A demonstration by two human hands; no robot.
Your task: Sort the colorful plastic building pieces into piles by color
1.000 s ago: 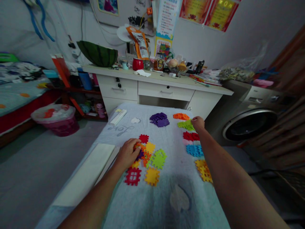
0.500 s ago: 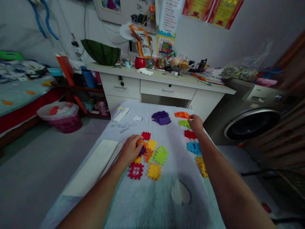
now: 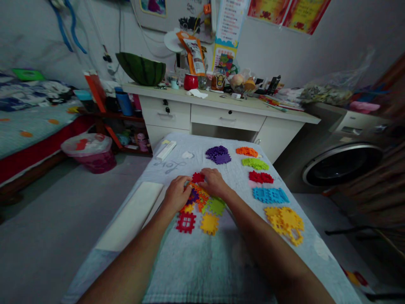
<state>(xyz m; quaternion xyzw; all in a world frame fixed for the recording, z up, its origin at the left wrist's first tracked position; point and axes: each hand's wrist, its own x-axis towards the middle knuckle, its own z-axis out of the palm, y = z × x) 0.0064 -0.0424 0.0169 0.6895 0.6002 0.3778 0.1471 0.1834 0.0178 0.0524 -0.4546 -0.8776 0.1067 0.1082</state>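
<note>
**A:** Head camera: both hands are down on the mixed pile (image 3: 215, 207) of coloured tiles on the towel (image 3: 196, 270).

**B:** The left hand (image 3: 177, 193) curls over the pile's left edge. Pinching a piece? Cannot tell.

**A:** The right hand (image 3: 214, 182) rests on the pile's far side, fingers together, touching a red tile (image 3: 198, 177); its grip is hidden too.

**B:** Right of the pile sit the blue stack (image 3: 270, 195) and the yellow stack (image 3: 284, 219), well apart from both hands.
</note>
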